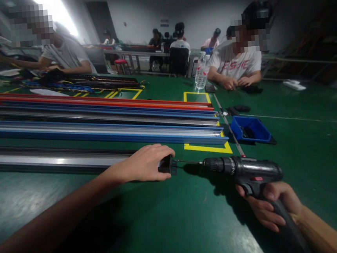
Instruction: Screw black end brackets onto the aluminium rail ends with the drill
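My left hand point(148, 163) is closed around the right end of a long black and silver metal profile point(56, 160) lying on the green table. A black end cap point(173, 166) shows at that end, just past my fingers. In my right hand point(271, 204) is a black cordless drill point(243, 169), gripped by its handle with the index finger near the trigger. The long thin bit point(189, 161) points left, its tip at the end cap; whether it sits in a screw there I cannot make out.
Beyond lie blue profiles point(157, 133) and an orange profile point(125, 100). A blue bin point(249, 129) with small dark parts stands right, near water bottles point(201, 74). Yellow tape point(208, 148) marks the table point(177, 228). A co-worker point(236, 63) sits opposite, another person point(64, 55) far left.
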`<state>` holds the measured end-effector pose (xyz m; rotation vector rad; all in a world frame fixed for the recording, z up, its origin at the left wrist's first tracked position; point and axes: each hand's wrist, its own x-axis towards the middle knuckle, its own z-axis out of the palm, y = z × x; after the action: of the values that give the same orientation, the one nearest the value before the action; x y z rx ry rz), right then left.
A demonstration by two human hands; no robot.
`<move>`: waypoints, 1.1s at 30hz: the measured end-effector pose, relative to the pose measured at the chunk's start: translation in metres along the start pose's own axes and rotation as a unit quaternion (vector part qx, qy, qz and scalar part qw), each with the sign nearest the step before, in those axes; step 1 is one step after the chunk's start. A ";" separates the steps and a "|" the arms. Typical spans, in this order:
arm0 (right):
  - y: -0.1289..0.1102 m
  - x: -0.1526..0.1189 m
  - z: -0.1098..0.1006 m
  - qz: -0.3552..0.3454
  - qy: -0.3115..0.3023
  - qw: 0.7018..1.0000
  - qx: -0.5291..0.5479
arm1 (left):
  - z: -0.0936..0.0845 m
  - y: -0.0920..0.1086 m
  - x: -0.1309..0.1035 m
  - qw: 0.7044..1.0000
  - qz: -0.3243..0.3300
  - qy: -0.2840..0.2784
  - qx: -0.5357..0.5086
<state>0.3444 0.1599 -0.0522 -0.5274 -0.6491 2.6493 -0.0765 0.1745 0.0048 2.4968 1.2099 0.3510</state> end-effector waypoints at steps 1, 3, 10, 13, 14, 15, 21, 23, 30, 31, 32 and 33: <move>0.001 0.000 0.000 0.001 -0.007 1.000 0.003 | -0.001 0.000 0.000 1.000 0.001 -0.004 0.002; 0.002 0.000 0.002 0.000 -0.013 1.000 0.004 | -0.002 0.001 0.000 1.000 0.002 -0.009 0.006; 0.003 -0.001 0.008 0.011 0.030 0.999 -0.007 | -0.003 -0.003 -0.008 1.000 -0.007 -0.012 0.002; 0.004 0.001 0.008 0.029 0.036 0.999 0.001 | -0.003 -0.006 -0.011 1.000 -0.013 -0.016 0.007; 0.004 0.001 0.008 0.034 0.032 0.999 0.006 | -0.003 -0.007 -0.012 1.000 -0.013 -0.019 0.009; 0.005 0.002 0.008 0.038 0.026 0.999 0.013 | -0.004 -0.008 -0.012 1.000 -0.013 -0.023 0.009; 0.009 0.005 0.015 0.036 -0.013 0.998 0.041 | -0.005 -0.007 -0.011 0.999 -0.010 -0.035 0.012; 0.010 0.006 0.018 0.038 -0.020 0.998 0.041 | -0.005 -0.005 -0.010 0.999 -0.011 -0.038 0.013; 0.011 0.008 0.025 0.029 -0.010 0.999 0.030 | -0.008 -0.004 -0.010 0.999 -0.001 -0.041 0.013; 0.012 0.008 0.025 0.030 -0.007 0.999 0.029 | -0.008 -0.004 -0.010 0.999 0.001 -0.043 0.012; 0.012 0.008 0.025 0.031 -0.003 0.999 0.030 | -0.008 -0.004 -0.010 0.999 0.003 -0.043 0.011; 0.012 0.008 0.026 0.033 0.000 0.999 0.028 | -0.008 -0.005 -0.010 0.999 0.005 -0.044 0.009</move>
<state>0.3233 0.1445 -0.0391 -0.5419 -0.5635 2.7201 -0.0891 0.1707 0.0099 2.5072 1.1705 0.2313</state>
